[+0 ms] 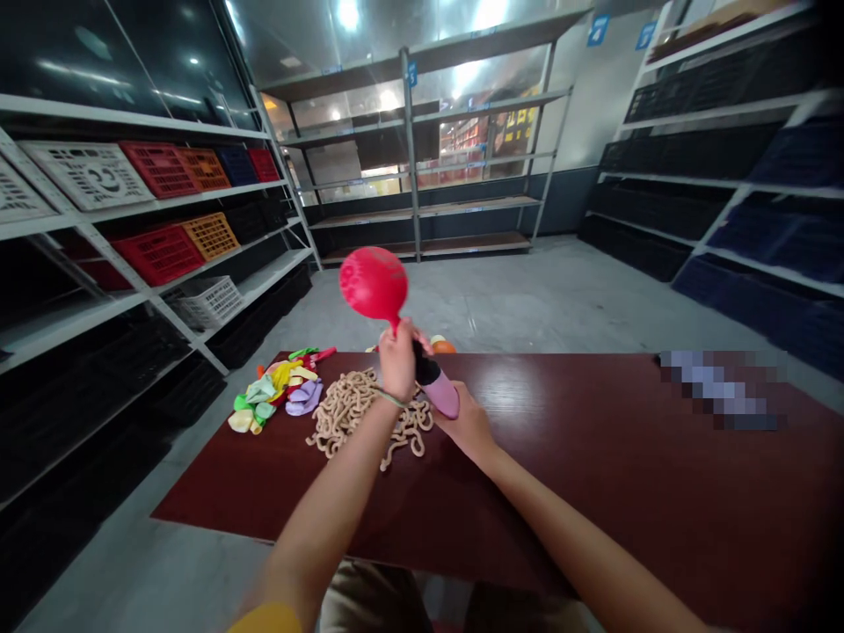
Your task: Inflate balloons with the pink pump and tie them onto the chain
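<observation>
A red balloon (374, 283), partly inflated, stands up above the table with its neck pointing down. My left hand (397, 362) is closed around that neck, at the black end of a pink-and-black balloon pump (443, 394). The pump's pink body slants down toward me, and my right hand (467, 424) is wrapped around it from below. Under my hands lies a heap of curly beige cord-like pieces (349, 406). Left of it sits a pile of flat, uninflated balloons (280, 387) in several colours. Exactly how the balloon's mouth meets the pump is hidden by my left fingers.
Everything lies on a dark red-brown table (560, 475). An orange round thing (444, 346) shows just past the far edge. A blurred-out object (718, 387) is at the right. Shelves with plastic crates (162, 169) line the left side; a metal rack (412, 158) stands behind.
</observation>
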### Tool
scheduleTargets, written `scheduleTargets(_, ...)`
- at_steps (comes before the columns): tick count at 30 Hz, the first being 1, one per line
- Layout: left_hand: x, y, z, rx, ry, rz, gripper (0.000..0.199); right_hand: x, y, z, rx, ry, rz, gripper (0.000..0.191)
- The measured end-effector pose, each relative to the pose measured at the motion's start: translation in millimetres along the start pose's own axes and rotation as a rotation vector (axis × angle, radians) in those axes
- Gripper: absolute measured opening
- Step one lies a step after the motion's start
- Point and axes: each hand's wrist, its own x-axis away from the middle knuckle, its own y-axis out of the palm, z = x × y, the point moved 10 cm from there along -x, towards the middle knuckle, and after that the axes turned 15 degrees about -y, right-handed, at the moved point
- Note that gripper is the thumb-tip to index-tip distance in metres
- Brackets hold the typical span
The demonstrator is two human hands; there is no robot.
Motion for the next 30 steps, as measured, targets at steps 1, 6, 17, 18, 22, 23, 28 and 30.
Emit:
scheduleTargets(1, 4, 10.7, -14, -0.023, -0.028, -0.022, 0.037, 1, -2, 4, -0.018, 0.032, 0.010, 0.039)
scheduleTargets(6, 1, -22.6, -25, 0.023, -0.146, 0.090, 0.038, -1, 5, -6, 0.045, -0.003, -0.077, 0.039)
scheduleTargets(17, -31, -118.6, 90, 0.106, 0.000, 0.305, 0.032, -3, 25, -39, 0.058, -0.147, -0.128, 0.043)
scheduleTargets(18, -28, -112.3, 79, 0.127, 0.008, 0.303, 0.034, -3, 23, -34, 0.086, -0.122, -0.112, 0.041)
scheduleTargets(22, -11, -59.4, 2, 0.082, -0.118, 0.113, 0.039, -1, 12, -20, 0.161, -0.038, -0.046, 0.041)
scheduleTargets(23, -4, -52.8, -10, 0.077, -0.106, 0.100, 0.039, 0, 11, -18, 0.162, -0.035, -0.038, 0.042)
scheduleTargets(28, 3, -82.6, -25, 0.097, -0.176, 0.198, 0.036, -3, 15, -31, 0.204, -0.139, -0.119, 0.041)
scheduleTargets(30, -3, -110.2, -8, 0.102, -0.224, 0.261, 0.033, -4, 19, -40, 0.208, -0.216, -0.168, 0.043)
